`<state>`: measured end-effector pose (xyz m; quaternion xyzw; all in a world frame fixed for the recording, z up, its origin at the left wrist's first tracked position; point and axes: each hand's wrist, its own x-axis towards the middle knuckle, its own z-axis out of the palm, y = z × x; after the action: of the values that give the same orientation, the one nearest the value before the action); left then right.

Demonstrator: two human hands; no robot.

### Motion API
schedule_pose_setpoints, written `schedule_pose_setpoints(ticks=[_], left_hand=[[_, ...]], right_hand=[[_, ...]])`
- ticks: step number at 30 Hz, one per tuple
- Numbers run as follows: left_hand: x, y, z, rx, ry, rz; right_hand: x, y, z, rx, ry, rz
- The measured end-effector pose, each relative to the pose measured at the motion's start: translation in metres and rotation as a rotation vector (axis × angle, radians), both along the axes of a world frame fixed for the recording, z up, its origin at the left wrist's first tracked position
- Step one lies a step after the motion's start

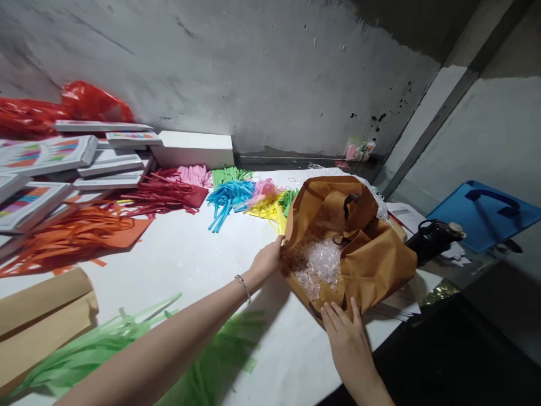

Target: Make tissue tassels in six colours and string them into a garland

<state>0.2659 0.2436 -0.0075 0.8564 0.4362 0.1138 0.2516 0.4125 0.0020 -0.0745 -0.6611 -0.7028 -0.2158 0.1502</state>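
A brown cloth bag [378,265] lies with its mouth facing me on the white table, a dark handle showing near its rim. Inside it is a heap of clear, shiny shredded filler [324,262]. My left hand [267,260], with a bracelet at the wrist, grips the bag's left edge; its fingertips are partly hidden by the cloth. Against the near edge of the bag rests my right hand [344,330], its fingers stretched out and touching the cloth.
Tissue tassels in red [169,194], orange [88,234], blue [231,197] and green [211,355] lie across the table. White boxes [112,163] are stacked at left. A black bottle [433,243] and a blue plastic stool [486,211] are at right.
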Motion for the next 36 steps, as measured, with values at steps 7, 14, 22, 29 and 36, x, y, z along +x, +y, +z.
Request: schedule_pose_setpoints(ticks=[7, 14, 22, 29, 36], left_hand=[[-0.026, -0.010, -0.024, -0.015, 0.079, 0.009], [0.010, -0.010, -0.022, -0.102, 0.080, -0.004], [0.025, -0.010, -0.014, -0.285, -0.040, 0.009], [-0.001, -0.005, -0.010, -0.477, -0.076, 0.070], [-0.031, -0.012, 0.024, -0.506, -0.180, 0.080]], right_hand=[[0.025, -0.004, -0.008, 0.021, 0.056, 0.074], [0.069, 0.001, -0.006, -0.017, 0.017, 0.144], [0.112, 0.009, 0.003, -0.046, -0.027, 0.155], [0.074, -0.003, 0.014, 0.003, 0.037, 0.100], [0.022, -0.018, 0.039, 0.105, 0.031, 0.051]])
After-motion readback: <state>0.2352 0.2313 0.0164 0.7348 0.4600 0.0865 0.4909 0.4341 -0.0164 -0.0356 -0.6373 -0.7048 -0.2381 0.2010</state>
